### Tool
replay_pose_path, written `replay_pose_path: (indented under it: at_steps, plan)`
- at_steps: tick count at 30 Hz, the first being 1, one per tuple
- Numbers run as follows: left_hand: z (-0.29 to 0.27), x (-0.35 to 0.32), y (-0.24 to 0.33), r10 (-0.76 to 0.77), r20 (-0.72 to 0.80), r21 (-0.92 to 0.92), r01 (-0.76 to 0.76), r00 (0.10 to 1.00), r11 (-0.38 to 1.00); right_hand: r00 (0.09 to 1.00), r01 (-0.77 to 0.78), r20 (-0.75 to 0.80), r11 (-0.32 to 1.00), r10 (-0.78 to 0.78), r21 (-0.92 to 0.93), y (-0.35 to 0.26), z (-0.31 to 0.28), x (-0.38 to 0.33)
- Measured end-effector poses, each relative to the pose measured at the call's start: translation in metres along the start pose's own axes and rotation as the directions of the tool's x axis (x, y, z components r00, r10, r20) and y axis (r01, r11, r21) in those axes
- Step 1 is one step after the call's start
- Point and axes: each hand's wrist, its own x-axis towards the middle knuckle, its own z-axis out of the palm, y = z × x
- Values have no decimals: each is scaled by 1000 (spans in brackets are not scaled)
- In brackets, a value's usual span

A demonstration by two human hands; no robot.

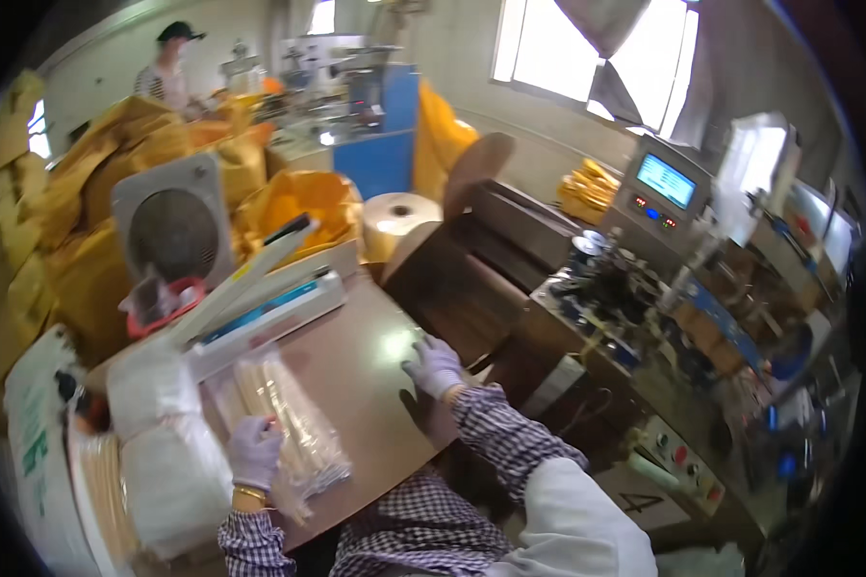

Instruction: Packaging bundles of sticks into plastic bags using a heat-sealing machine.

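Note:
My left hand, in a pale glove, is closed at the left edge of a clear plastic bag of thin, light wooden sticks lying on the brown table. A few stick ends show just below that hand. My right hand, gloved too, reaches over the table's right edge beside a dark brown trough. Its fingers are apart and nothing shows in them. Left of the bag are stacks of clear plastic bags and a bundle of bare sticks.
A long bag sealer with raised arm lies along the table's far side. Behind stand a grey fan, a red basket and a film roll. Machinery with a lit screen is at right. Another person is far left.

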Motion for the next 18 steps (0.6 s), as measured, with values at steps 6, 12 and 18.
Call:
replay_pose_path:
  at_steps: [6,12,18]
  plan:
    - [68,1,-5,318,-25,174,-309,948,935,987,-134,-105,981,120,-142,54,3,-3]
    - [55,-1,-6,204,-17,26,-203,979,979,983,-159,-94,987,159,11,39,10,1]
    - [64,1,-7,155,-8,-10,-155,988,988,979,-196,-58,980,198,43,46,8,11]
